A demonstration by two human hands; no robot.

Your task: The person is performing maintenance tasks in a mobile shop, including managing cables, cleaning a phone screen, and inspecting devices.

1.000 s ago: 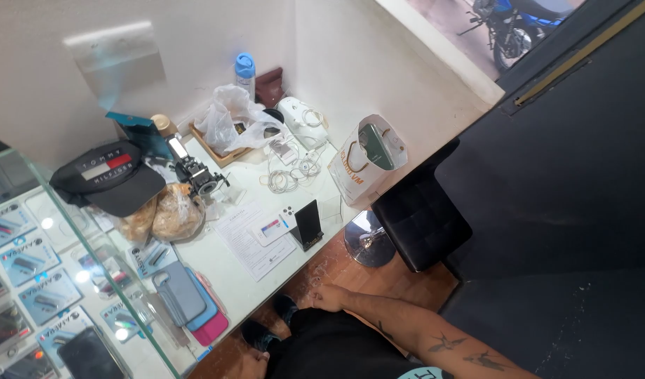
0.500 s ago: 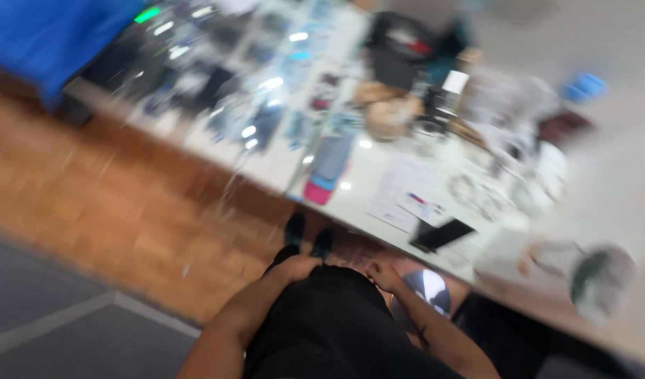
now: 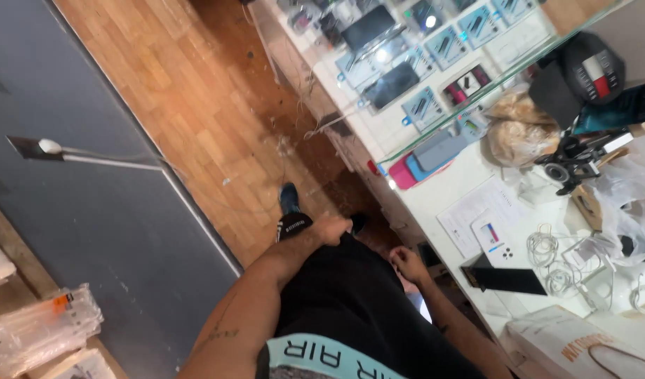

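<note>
I look down at my own lap in black shorts point(image 3: 350, 295). My left hand point(image 3: 332, 229) lies on my left knee with the fingers curled into a fist and nothing in it. My right hand point(image 3: 408, 264) hangs at the edge of the white table point(image 3: 434, 196), fingers curled, with nothing visible in it. Nearest to it on the table lies a black phone point(image 3: 506, 279), face down. Beyond the phone are a white printed sheet point(image 3: 476, 214) and coiled white cables point(image 3: 545, 247).
A glass display case point(image 3: 413, 63) with packaged phone accessories runs along the top. Pink and blue phone cases point(image 3: 424, 160), a crumpled brown bag point(image 3: 520, 132), a black desk telephone point(image 3: 590, 70) and a white box point(image 3: 582, 345) sit on the table. Wooden floor point(image 3: 196, 105), grey mat point(image 3: 91, 210), my shoes point(image 3: 291, 210).
The view has swung round fast from the table top and wall to the floor and my lap. Both my arms have come into view over my shorts.
</note>
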